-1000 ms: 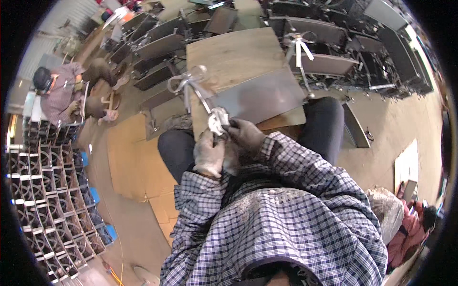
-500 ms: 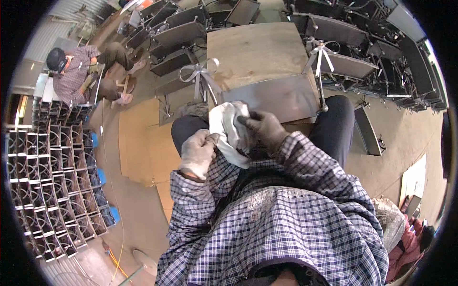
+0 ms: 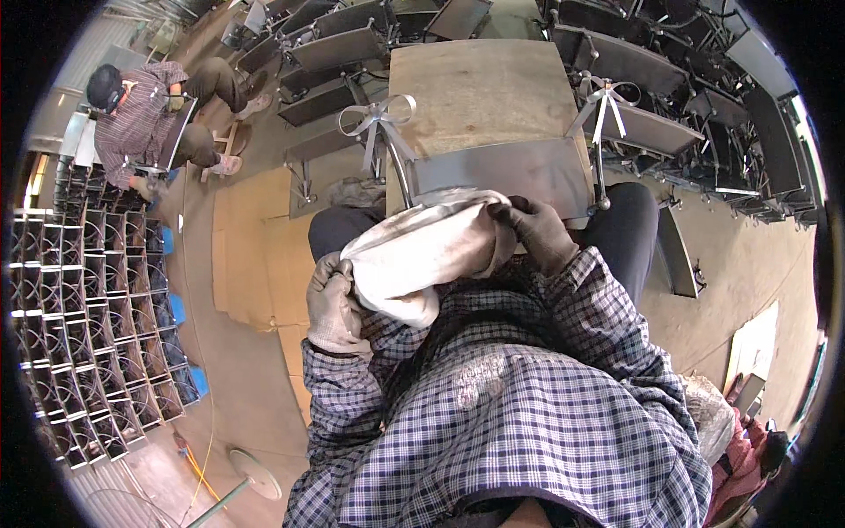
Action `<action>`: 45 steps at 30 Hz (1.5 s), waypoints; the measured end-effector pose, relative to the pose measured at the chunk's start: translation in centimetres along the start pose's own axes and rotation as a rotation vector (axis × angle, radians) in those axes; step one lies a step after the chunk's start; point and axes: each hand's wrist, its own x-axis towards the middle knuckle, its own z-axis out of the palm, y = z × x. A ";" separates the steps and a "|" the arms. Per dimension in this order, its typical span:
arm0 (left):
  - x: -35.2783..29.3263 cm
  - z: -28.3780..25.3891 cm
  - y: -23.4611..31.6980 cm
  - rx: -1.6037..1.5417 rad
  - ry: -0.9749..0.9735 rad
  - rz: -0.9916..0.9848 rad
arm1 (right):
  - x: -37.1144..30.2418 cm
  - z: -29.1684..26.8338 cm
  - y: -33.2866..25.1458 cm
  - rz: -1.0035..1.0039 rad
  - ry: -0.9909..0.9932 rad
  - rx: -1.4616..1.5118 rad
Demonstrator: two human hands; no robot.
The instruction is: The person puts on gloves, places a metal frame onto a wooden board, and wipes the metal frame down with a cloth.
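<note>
A white cloth (image 3: 422,260) with dark smudges is stretched between my two gloved hands above my lap. My left hand (image 3: 336,304), in a pale grey glove, pinches its left end. The far right corner is gripped by my right hand (image 3: 539,233), whose glove is darker and dirtier. Just beyond the cloth lies a grey metal panel piece (image 3: 506,176) with curved rods at its sides, each topped by a metal ribbon bow; the left bow (image 3: 377,123) and the right bow (image 3: 609,101) stand upright. The panel's near edge is partly hidden by the cloth and my hands.
A wooden board (image 3: 480,84) lies under the panel. Many similar dark metal panels (image 3: 629,66) crowd the far side. Flat cardboard (image 3: 251,246) covers floor at left, beside stacked metal frames (image 3: 97,326). A co-worker (image 3: 145,123) sits at far left handling a piece.
The bunched cloth has been spread out wide. My left hand has moved left and slightly down, my right hand to the right. The co-worker's arm has reached down toward the stacked frames.
</note>
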 end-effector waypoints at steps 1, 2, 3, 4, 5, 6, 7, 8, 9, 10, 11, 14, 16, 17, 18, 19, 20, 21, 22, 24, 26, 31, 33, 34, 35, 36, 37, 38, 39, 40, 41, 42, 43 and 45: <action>-0.1 -0.5 -0.1 0.082 0.071 0.003 | -0.5 -0.1 -0.4 0.014 0.052 -0.004; -0.2 -0.5 0.1 0.167 0.131 0.003 | 0.0 -0.8 0.4 0.029 0.082 0.070; -0.4 -1.1 0.2 0.167 0.116 0.010 | 0.5 -1.4 1.1 0.046 0.110 0.145; -0.5 -1.6 0.3 0.214 0.099 0.059 | 0.6 -1.8 1.9 -0.013 0.035 0.270; -0.7 -1.3 0.7 0.259 0.088 0.111 | 0.6 -1.8 1.8 -0.012 0.031 0.266; -1.2 -1.1 1.2 0.314 0.067 0.155 | 0.7 -1.8 1.7 0.011 -0.002 0.315; -1.7 -0.7 1.8 0.370 0.030 0.191 | 0.7 -1.8 1.6 0.035 -0.035 0.364; -2.2 -0.2 2.4 0.426 -0.010 0.228 | 0.7 -1.9 1.7 0.033 -0.037 0.360; -2.4 -0.5 2.8 0.422 -0.110 0.212 | 0.8 -2.1 2.0 0.063 -0.058 0.399; -2.6 0.3 2.8 0.427 -0.144 0.218 | 0.7 -2.1 2.1 0.093 -0.077 0.438; -3.0 0.9 2.7 0.436 -0.175 0.221 | -0.4 -1.0 1.5 0.115 -0.054 0.448; -3.9 1.7 1.9 0.375 -0.500 0.163 | -0.2 -0.8 4.1 0.279 -0.132 0.561; -4.0 3.2 0.6 0.414 -0.670 0.245 | -0.1 -1.3 7.4 -0.025 -0.305 0.223; -4.3 4.1 0.8 0.572 -0.707 0.306 | -2.9 2.2 1.9 0.354 -0.543 0.819; -3.8 4.7 -0.3 0.699 -0.774 0.457 | -3.5 2.7 2.1 0.159 -0.525 0.517; -4.0 6.3 -1.0 0.735 -0.780 0.423 | -3.6 2.8 2.6 -0.027 -0.496 0.212; -4.5 7.3 -1.8 0.890 -0.744 0.383 | -2.9 1.6 4.4 0.181 -0.488 0.331; -5.1 7.9 -2.5 0.985 -0.733 0.290 | -2.6 2.7 4.4 0.081 -0.427 0.048; -5.0 8.5 -2.7 1.152 -0.799 0.393 | -3.1 3.4 3.8 0.154 -0.416 0.255; -4.9 8.9 -3.1 1.275 -0.835 0.558 | -2.5 2.5 5.2 0.235 -0.283 0.132; -5.0 9.1 -3.2 0.956 -0.836 0.577 | -1.7 0.8 7.4 0.170 -0.183 0.061; -4.7 6.5 -1.7 0.373 -0.348 -0.003 | -1.1 -0.7 7.8 0.314 0.079 0.144; -3.8 5.4 -1.6 0.343 -0.227 0.004 | -2.8 1.6 4.2 0.270 0.014 0.342; -3.3 4.8 -1.9 0.333 -0.170 -0.039 | -3.1 1.7 3.3 0.303 -0.018 0.238; -3.2 6.0 -1.2 0.350 -0.280 0.069 | -3.4 1.5 3.2 0.276 -0.103 0.282; -2.9 6.3 -1.0 0.343 -0.339 0.056 | -3.7 2.0 2.6 0.249 -0.193 0.323; -2.6 6.5 -0.8 0.335 -0.398 0.041 | -4.4 2.3 1.7 0.253 -0.217 0.379; -2.6 7.0 0.1 0.173 -0.471 -0.112 | -4.1 2.4 2.2 0.224 -0.213 0.252; -2.4 7.3 0.1 0.180 -0.464 -0.094 | -4.3 2.3 2.4 0.234 -0.232 0.241; -2.2 7.8 0.0 0.185 -0.457 -0.077 | -4.3 2.3 2.4 0.239 -0.259 0.242; -2.3 8.6 0.3 0.069 -0.371 -0.184 | -4.4 2.5 2.2 0.251 -0.278 0.244; -1.8 8.5 -0.5 -0.022 -0.289 -0.139 | -4.4 2.9 2.3 0.219 -0.276 0.276; -1.4 8.2 -1.2 -0.112 -0.207 -0.093 | -4.5 3.1 1.8 0.246 -0.261 0.176; -1.3 9.5 0.8 -0.292 -0.248 -0.008 | -4.0 3.1 1.9 0.191 -0.198 0.184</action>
